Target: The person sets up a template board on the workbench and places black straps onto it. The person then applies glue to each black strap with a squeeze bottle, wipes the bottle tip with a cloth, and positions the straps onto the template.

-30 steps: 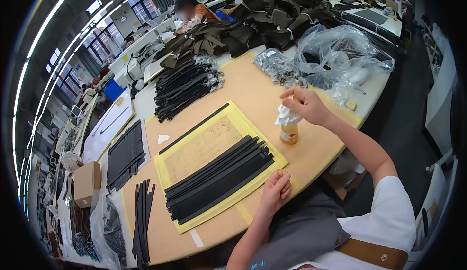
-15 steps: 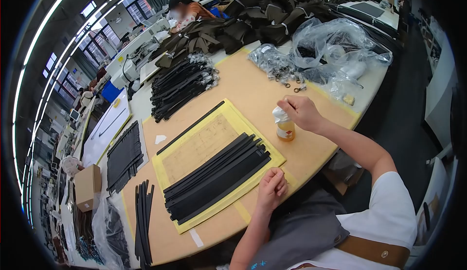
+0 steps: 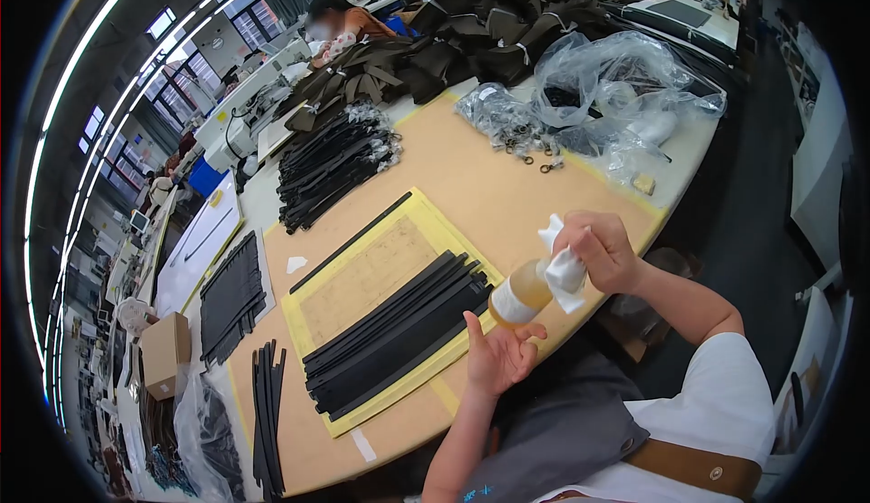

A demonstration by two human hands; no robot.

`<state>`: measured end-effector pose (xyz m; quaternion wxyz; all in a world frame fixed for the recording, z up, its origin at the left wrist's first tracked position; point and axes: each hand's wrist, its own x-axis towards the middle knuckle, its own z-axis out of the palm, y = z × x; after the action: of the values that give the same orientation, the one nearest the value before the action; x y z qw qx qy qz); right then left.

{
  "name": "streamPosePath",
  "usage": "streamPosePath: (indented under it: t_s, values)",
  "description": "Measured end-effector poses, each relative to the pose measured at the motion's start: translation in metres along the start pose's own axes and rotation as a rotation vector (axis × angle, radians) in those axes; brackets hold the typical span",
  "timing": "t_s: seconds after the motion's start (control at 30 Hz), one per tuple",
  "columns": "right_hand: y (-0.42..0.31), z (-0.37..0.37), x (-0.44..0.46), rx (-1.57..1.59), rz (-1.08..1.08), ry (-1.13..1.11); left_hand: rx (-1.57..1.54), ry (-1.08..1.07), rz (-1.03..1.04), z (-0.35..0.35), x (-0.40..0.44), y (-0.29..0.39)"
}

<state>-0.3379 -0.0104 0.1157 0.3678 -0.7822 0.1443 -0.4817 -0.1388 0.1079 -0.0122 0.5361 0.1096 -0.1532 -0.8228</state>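
Note:
My right hand (image 3: 603, 251) grips the top of a small bottle (image 3: 519, 296) with amber contents, where a crumpled white cloth or tissue (image 3: 565, 276) covers the neck. The bottle is off the table and tilted, its base pointing down and left. Just below that base my left hand (image 3: 500, 355) is open, thumb raised and fingers apart; whether it touches the bottle I cannot tell. Left of my hands, several black strips (image 3: 390, 335) lie side by side on a yellow-edged board (image 3: 355, 270). One narrow black strip (image 3: 352, 241) lies along the board's far edge.
Bundled black strips (image 3: 331, 168), plastic bags (image 3: 625, 86) and metal rings (image 3: 545, 168) lie farther back, before a heap of dark pieces (image 3: 507, 23). More strips (image 3: 267, 417) and a cardboard box (image 3: 166, 353) are at left. Another person (image 3: 349, 23) sits beyond the table.
My right hand has lifted the bottle off the table and brought it nearer, tilting it. My left hand has opened from a loose fist and moved slightly left, under the bottle's base.

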Motion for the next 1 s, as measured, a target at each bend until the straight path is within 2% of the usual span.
streamPosePath:
  t_s: [0.13,0.17,0.27,0.37,0.47,0.5,0.6,0.63,0.77,0.87,1.0]
  values:
    - [-0.019,0.016,-0.013,0.152,-0.014,-0.185,-0.175,-0.205,-0.097,-0.010,-0.014,-0.008]
    - [-0.019,0.020,-0.016,0.179,-0.012,-0.215,-0.168,-0.185,-0.156,-0.022,-0.016,-0.009]
    - [-0.013,0.023,-0.028,0.261,0.163,-0.087,-0.143,-0.276,-0.172,-0.024,-0.015,-0.005]
    - [-0.002,0.028,-0.038,0.349,0.241,0.110,0.095,-0.173,-0.017,-0.025,-0.011,-0.007]
    - [0.007,0.029,-0.051,0.425,0.348,0.301,0.481,0.151,0.345,0.009,-0.014,-0.015]
    - [0.008,0.030,-0.052,0.472,0.376,0.376,0.694,0.156,0.491,0.011,-0.012,-0.016]
    - [0.013,0.029,-0.053,0.642,0.389,0.532,1.600,0.115,1.022,0.025,-0.015,-0.013]
    - [0.016,0.030,-0.052,0.691,0.401,0.602,1.537,0.127,1.056,0.027,-0.014,-0.018]
    - [0.012,0.028,-0.052,0.653,0.397,0.651,0.599,0.226,0.413,0.042,-0.019,-0.035]
    - [0.000,0.024,-0.057,0.323,0.245,0.423,-0.061,-0.162,-0.077,0.027,-0.026,-0.020]
    - [-0.002,0.030,-0.052,0.290,0.175,0.398,0.159,-0.042,-0.057,0.023,-0.031,-0.016]
